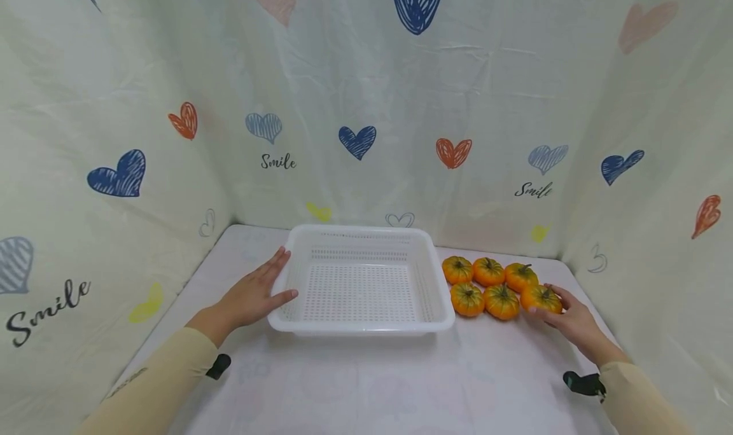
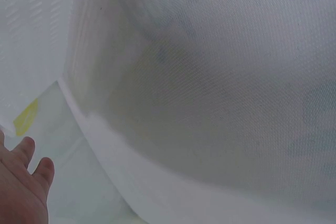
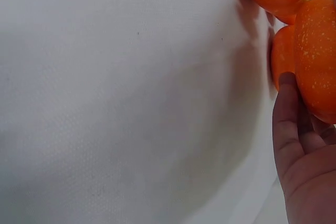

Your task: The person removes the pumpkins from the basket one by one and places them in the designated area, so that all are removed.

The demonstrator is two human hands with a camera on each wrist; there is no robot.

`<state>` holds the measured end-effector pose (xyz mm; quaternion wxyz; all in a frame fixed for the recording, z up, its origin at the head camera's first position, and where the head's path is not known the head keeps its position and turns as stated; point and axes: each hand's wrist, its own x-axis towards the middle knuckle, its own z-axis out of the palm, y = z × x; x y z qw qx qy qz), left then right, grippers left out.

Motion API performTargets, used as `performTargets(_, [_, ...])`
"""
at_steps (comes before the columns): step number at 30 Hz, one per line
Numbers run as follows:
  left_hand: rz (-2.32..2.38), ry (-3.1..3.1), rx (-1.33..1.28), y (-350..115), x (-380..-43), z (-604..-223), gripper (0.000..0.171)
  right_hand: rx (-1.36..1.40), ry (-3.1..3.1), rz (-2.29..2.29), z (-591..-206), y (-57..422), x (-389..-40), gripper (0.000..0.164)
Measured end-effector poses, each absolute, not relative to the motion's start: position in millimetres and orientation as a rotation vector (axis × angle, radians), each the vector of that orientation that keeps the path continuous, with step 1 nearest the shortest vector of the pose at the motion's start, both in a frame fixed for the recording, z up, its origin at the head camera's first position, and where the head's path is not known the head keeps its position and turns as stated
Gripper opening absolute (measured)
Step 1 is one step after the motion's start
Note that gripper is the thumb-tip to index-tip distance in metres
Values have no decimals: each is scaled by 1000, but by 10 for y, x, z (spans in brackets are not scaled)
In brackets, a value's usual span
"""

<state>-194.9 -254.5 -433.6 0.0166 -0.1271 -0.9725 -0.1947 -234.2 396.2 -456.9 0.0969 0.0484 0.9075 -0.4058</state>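
A white plastic basket (image 1: 361, 327) with slotted walls and a perforated floor stands on the table. On its left rim rests my left hand (image 1: 252, 295), thumb and fingers extended; in the left wrist view that hand (image 2: 23, 182) appears beside the basket's wall (image 2: 31, 30). To the basket's right sit several small orange pumpkins (image 1: 501, 303) with green tops, in two rows. My right hand (image 1: 575, 320) grips the nearest right-hand pumpkin (image 1: 541, 298) between thumb and fingers. In the right wrist view, fingers curve around this pumpkin's (image 3: 317, 61) lower side, close against its neighbours.
A white cloth covers the table (image 1: 355, 384). Behind and on both sides hangs a pale curtain (image 1: 366, 91) printed with hearts and the word Smile. Dark straps (image 1: 583, 383) show at both sleeve cuffs.
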Motion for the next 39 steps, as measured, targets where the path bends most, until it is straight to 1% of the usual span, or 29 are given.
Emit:
performTargets(9, [-603, -3026, -392, -2545, -1943, -4330, 92, 197, 2687, -1138, -4628, 3990, -2383, 117])
performTargets(20, [-608, -3031, -392, -2532, -1939, -4324, 92, 211, 2703, -1052, -4714, 4033, -2422, 116])
performTargets(29, [-598, -3053, -378, -2536, -1947, -4340, 94, 202, 2731, -1003, -4765, 4029, -2485, 126])
performTargets(39, [-591, -3050, -376, -2538, -1965, -4354, 92, 241, 2702, -1008, -4771, 4001, -2523, 128])
